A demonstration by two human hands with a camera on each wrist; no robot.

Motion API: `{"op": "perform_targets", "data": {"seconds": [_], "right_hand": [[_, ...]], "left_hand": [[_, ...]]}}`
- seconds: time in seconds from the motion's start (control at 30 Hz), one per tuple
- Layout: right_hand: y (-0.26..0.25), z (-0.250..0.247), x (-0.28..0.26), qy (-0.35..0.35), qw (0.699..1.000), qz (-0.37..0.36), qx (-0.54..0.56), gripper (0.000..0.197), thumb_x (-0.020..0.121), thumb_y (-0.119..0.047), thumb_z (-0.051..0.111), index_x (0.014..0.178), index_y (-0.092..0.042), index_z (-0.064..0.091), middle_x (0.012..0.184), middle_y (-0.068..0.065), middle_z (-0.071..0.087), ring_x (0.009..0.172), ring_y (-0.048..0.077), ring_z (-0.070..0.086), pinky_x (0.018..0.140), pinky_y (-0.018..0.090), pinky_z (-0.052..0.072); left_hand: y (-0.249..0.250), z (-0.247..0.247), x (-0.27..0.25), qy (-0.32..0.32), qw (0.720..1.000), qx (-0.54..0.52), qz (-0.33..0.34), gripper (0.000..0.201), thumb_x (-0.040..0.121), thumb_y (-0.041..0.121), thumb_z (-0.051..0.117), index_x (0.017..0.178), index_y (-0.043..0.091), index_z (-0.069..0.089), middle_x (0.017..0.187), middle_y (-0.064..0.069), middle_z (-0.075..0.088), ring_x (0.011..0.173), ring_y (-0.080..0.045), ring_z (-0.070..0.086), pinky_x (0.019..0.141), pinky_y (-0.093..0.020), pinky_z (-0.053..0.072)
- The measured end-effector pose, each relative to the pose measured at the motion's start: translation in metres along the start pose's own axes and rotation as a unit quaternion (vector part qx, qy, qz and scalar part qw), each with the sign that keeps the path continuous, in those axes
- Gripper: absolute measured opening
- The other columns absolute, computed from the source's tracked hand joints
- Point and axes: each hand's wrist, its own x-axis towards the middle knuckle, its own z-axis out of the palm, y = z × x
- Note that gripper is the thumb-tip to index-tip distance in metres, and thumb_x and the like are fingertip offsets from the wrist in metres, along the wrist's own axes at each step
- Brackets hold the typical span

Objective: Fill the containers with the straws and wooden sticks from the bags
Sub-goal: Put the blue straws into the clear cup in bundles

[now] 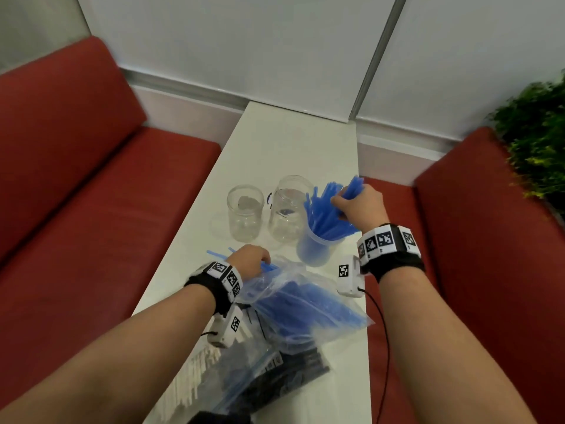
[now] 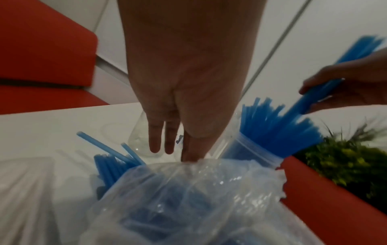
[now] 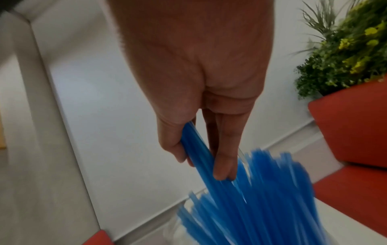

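A clear plastic cup [image 1: 312, 252] stands near the table's right edge, packed with blue straws [image 1: 324, 215] that fan out of it. My right hand [image 1: 345, 203] grips a bunch of these straws [image 3: 201, 149] above the cup, thumb on one side and fingers on the other. Two empty clear jars [image 1: 244, 212] [image 1: 289, 209] stand just left of the cup. Nearer me lies a clear bag of blue straws [image 1: 305, 304]. My left hand [image 1: 249, 260] is at its open mouth; thumb and forefinger pinch the rim [image 2: 191, 159] while two fingers [image 2: 159, 140] hang straight. Loose straws [image 2: 108, 149] poke out beside it.
A bag of black straws [image 1: 275, 371] and a bag of pale sticks [image 1: 195, 371] lie close to me on the white table [image 1: 275, 154]. Red benches [image 1: 91, 179] flank the table on both sides. A green plant [image 1: 538, 133] stands at the far right.
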Motion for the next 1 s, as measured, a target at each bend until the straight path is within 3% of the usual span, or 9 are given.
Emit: {"op": "perform_targets", "data": {"seconds": [0.13, 0.23, 0.37, 0.47, 0.7, 0.77, 0.83, 0.9, 1.0], "right_hand": [[0.017, 0.02, -0.001, 0.008, 1.0, 0.012, 0.008, 0.02, 0.086, -0.012, 0.068, 0.084, 0.008, 0.067, 0.081, 0.021, 0.073, 0.078, 0.034, 0.073, 0.078, 0.051, 0.061], [0.021, 0.028, 0.002, 0.015, 1.0, 0.018, 0.006, 0.016, 0.087, -0.012, 0.068, 0.088, 0.003, 0.066, 0.089, 0.023, 0.071, 0.086, 0.036, 0.071, 0.082, 0.049, 0.059], [0.025, 0.033, 0.007, 0.01, 1.0, 0.02, -0.003, 0.022, 0.087, -0.013, 0.07, 0.094, 0.008, 0.068, 0.089, 0.023, 0.071, 0.081, 0.035, 0.07, 0.075, 0.04, 0.06], [0.027, 0.037, 0.008, 0.014, 1.0, 0.021, -0.006, 0.023, 0.088, -0.013, 0.07, 0.092, 0.01, 0.066, 0.087, 0.025, 0.071, 0.071, 0.029, 0.066, 0.069, 0.036, 0.057], [0.026, 0.042, 0.009, -0.01, 0.999, 0.022, -0.047, 0.028, 0.087, -0.02, 0.076, 0.099, 0.003, 0.066, 0.096, 0.017, 0.071, 0.09, 0.031, 0.069, 0.085, 0.046, 0.057], [0.024, 0.041, 0.008, 0.005, 0.999, 0.025, -0.022, 0.027, 0.086, -0.02, 0.077, 0.1, -0.001, 0.063, 0.098, 0.013, 0.068, 0.085, 0.025, 0.066, 0.079, 0.04, 0.057], [0.02, 0.039, 0.006, 0.041, 0.999, -0.009, 0.01, 0.021, 0.087, -0.017, 0.073, 0.107, -0.011, 0.066, 0.091, 0.0, 0.064, 0.072, 0.007, 0.058, 0.067, 0.022, 0.05], [0.014, 0.037, 0.003, 0.083, 0.993, -0.061, 0.049, 0.021, 0.087, -0.011, 0.068, 0.107, -0.017, 0.067, 0.084, -0.008, 0.062, 0.069, 0.001, 0.055, 0.061, 0.012, 0.044], [0.008, 0.035, 0.002, 0.14, 0.98, -0.116, 0.078, 0.019, 0.09, -0.008, 0.062, 0.107, -0.015, 0.065, 0.089, 0.001, 0.067, 0.081, 0.015, 0.061, 0.072, 0.025, 0.049]], "left_hand": [[0.001, 0.011, 0.006, -0.068, 0.989, 0.115, 0.063, 0.043, 0.091, 0.032, 0.056, 0.134, 0.028, 0.054, 0.135, -0.004, 0.056, 0.133, -0.025, 0.045, 0.105, -0.041, 0.039], [0.002, 0.019, 0.01, -0.09, 0.979, 0.157, 0.097, 0.045, 0.094, 0.024, 0.049, 0.138, 0.03, 0.047, 0.142, 0.003, 0.051, 0.144, -0.021, 0.029, 0.107, -0.048, 0.034], [0.004, 0.025, 0.011, -0.077, 0.962, 0.231, 0.127, 0.042, 0.096, 0.024, 0.048, 0.139, 0.023, 0.045, 0.14, -0.002, 0.048, 0.13, -0.027, 0.045, 0.092, -0.045, 0.042], [0.005, 0.031, 0.011, -0.066, 0.947, 0.289, 0.124, 0.042, 0.1, 0.027, 0.044, 0.142, 0.024, 0.041, 0.141, -0.004, 0.044, 0.125, -0.029, 0.047, 0.094, -0.046, 0.041], [0.016, 0.031, 0.011, -0.047, 0.937, 0.325, 0.118, 0.031, 0.099, 0.024, 0.041, 0.128, 0.027, 0.053, 0.124, 0.0, 0.057, 0.115, -0.025, 0.055, 0.096, -0.041, 0.034], [0.018, 0.029, 0.009, -0.05, 0.934, 0.336, 0.111, 0.029, 0.1, 0.022, 0.04, 0.126, 0.025, 0.053, 0.123, 0.001, 0.059, 0.113, -0.024, 0.056, 0.097, -0.041, 0.033], [0.019, 0.026, 0.007, -0.05, 0.931, 0.346, 0.105, 0.028, 0.1, 0.021, 0.039, 0.124, 0.024, 0.054, 0.123, 0.002, 0.06, 0.113, -0.023, 0.057, 0.098, -0.041, 0.032], [0.021, 0.024, 0.004, -0.049, 0.929, 0.352, 0.101, 0.028, 0.101, 0.02, 0.038, 0.123, 0.024, 0.054, 0.123, 0.003, 0.061, 0.113, -0.022, 0.057, 0.1, -0.042, 0.031], [0.021, 0.022, -0.001, -0.053, 0.927, 0.359, 0.094, 0.028, 0.101, 0.02, 0.037, 0.124, 0.023, 0.053, 0.123, 0.002, 0.061, 0.113, -0.023, 0.058, 0.099, -0.042, 0.031]]}}
